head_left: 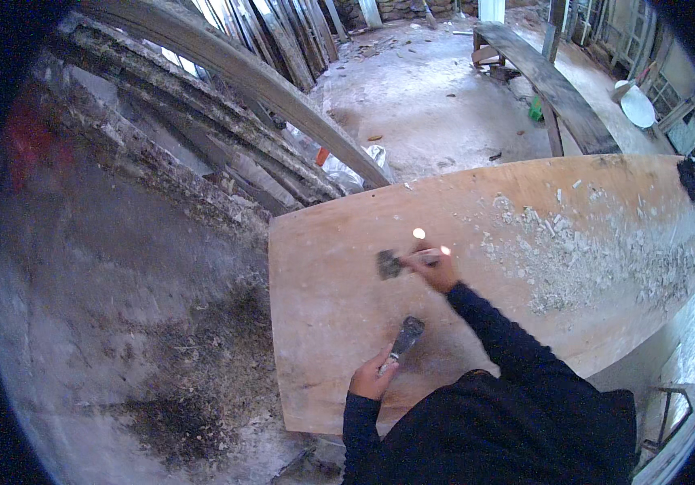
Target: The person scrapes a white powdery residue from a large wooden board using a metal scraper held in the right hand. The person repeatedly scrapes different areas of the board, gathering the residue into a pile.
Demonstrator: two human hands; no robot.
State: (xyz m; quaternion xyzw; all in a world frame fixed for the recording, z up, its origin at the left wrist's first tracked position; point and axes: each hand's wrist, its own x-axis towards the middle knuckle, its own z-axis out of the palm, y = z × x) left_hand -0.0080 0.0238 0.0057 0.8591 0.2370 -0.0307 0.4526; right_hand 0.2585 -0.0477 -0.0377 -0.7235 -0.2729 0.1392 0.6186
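My left hand (373, 377) is closed around the handle of a putty knife (410, 330), its dark, broad blade tilted up and away over the near part of a pale wooden board (323, 299). Farther out, my right hand (438, 267) grips a wooden-handled tool (389, 264) whose dark, flat head points left. That head is smeared by motion, so I cannot tell whether it is a scraper or a brush. It is over the board, but contact with the surface is unclear.
Whitish flakes and crumbs (598, 250) cover the board's right half. A dark tuft (692, 179) lies at its far right corner. Long timber planks (242, 77) lean at the upper left. Behind stands a narrow bench (553, 81). Dark debris (210, 388) marks the left floor.
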